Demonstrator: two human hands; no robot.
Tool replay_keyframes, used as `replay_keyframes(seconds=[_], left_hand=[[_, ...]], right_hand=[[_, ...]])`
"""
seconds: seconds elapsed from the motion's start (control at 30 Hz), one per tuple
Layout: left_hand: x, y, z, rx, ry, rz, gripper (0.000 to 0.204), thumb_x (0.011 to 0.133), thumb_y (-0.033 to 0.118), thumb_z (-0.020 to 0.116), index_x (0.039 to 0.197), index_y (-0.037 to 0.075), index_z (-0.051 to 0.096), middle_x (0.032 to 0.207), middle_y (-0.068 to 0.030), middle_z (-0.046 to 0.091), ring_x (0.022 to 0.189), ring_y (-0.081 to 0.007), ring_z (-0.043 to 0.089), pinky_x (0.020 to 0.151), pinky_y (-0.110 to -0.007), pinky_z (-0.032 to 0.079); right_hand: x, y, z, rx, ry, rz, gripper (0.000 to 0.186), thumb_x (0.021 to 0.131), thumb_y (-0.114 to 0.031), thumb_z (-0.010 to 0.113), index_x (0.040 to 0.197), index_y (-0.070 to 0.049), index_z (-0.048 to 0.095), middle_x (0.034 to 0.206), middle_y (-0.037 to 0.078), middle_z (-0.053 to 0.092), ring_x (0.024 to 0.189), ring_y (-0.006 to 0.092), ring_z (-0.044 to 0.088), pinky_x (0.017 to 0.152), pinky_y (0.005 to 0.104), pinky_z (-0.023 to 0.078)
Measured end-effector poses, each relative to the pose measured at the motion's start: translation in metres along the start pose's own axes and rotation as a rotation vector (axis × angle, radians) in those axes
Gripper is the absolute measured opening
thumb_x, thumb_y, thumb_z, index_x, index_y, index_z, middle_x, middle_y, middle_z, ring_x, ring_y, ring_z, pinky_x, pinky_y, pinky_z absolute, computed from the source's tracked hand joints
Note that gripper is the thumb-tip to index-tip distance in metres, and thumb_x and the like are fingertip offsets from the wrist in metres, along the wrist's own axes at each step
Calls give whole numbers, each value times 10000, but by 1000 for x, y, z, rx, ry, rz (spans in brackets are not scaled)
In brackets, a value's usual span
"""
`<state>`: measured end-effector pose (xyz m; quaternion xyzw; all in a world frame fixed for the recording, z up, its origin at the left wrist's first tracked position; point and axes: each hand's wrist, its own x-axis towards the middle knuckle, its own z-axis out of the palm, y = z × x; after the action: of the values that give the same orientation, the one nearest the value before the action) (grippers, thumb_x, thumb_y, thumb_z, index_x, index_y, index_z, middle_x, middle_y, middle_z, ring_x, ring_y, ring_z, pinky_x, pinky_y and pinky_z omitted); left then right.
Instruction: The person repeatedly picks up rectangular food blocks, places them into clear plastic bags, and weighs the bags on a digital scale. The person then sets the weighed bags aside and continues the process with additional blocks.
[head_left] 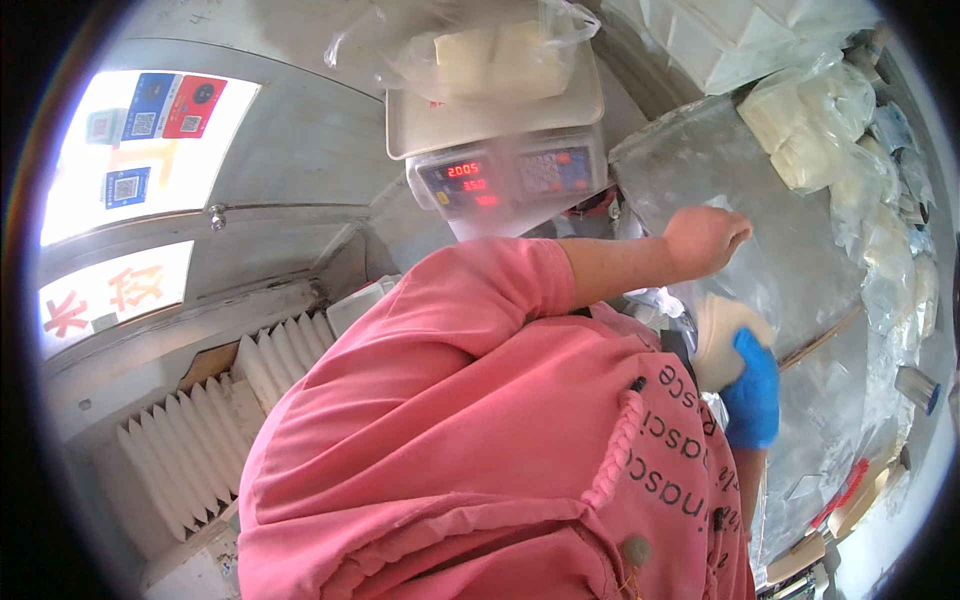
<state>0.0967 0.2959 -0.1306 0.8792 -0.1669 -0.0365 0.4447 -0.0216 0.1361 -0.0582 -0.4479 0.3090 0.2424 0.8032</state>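
My left hand (705,243) is bare and closed, with its fingers curled in above the grey metal counter (680,165). Thin clear plastic (742,262) shows beside and below its fingertips; whether they pinch it, I cannot tell. Closer to my body, my right hand (755,395) wears a blue glove. It grips a pale, soft-looking stack of dough sheets (715,345) with rounded edges. Part of the stack is hidden behind the gloved fingers and my pink top (450,400).
A scale (500,185) with a lit red display stands to the left, bearing a plastic bag of pale sheets (500,60). Bagged pale sheets (800,120) line the counter's far side. A red-handled object (840,495) lies at the right. A white radiator (190,440) stands behind.
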Motion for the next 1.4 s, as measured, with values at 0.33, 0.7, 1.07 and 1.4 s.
replay_keyframes(seconds=[0.33, 0.7, 1.07, 1.4], left_hand=[[7, 23, -37, -431, -277, -243, 240, 889, 254, 556, 977, 56, 660, 870, -115, 650, 771, -195, 588, 740, -297, 456], [0, 32, -65, -149, 233, 447, 319, 717, -43, 553, 1027, 29, 583, 900, -133, 578, 888, -264, 554, 806, -355, 433], [25, -13, 49, -771, -196, -1081, 888, 784, 730, 370, 1448, 171, 186, 1471, -149, 249, 1366, -322, 177, 1078, -548, 107], [33, -12, 23, 56, -537, -445, 695, 810, 573, 490, 1218, 12, 458, 1258, -216, 470, 1148, -358, 476, 995, -459, 343]], right_hand=[[139, 6, -49, 105, -13, -360, 347, 920, -209, 512, 1198, -1, 524, 1113, 113, 604, 964, 195, 595, 834, 315, 489], [140, -18, -41, -954, 385, -546, 335, 820, -300, 581, 968, -1, 607, 967, 219, 630, 925, 341, 610, 774, 365, 465], [93, -21, -35, -704, 364, -349, 308, 809, -226, 621, 1041, -25, 613, 966, 102, 645, 888, 245, 615, 764, 353, 480], [175, 14, -123, -817, 361, -254, 449, 819, -287, 612, 1137, 28, 570, 1057, 132, 623, 937, 233, 595, 829, 349, 459]])
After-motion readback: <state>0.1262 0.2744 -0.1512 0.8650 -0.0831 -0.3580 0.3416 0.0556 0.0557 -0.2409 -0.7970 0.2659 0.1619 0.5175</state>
